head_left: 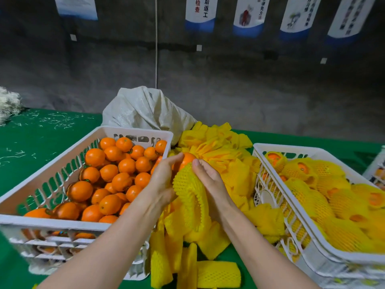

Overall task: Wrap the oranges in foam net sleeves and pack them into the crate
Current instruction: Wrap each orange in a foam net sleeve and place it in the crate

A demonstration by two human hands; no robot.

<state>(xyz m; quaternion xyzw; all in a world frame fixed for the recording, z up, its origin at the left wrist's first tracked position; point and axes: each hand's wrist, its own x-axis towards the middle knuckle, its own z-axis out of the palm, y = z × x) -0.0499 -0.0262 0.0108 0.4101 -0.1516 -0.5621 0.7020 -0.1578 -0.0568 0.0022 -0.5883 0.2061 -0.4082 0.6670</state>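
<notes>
My left hand (164,178) grips an orange (186,160) above the middle of the table. Its near half sits inside the mouth of a yellow foam net sleeve (188,190), which my right hand (210,184) holds, thumb on the rim. On the left stands a white crate (62,155) full of bare oranges (116,174). A second white crate (268,149) on the right holds several oranges wrapped in yellow sleeves (341,207).
A loose heap of flat yellow sleeves (218,151) fills the gap between the crates and spills toward me. A grey woven sack (145,109) sits behind it. The table has a green cover (31,132). Another crate edge (377,163) shows at far right.
</notes>
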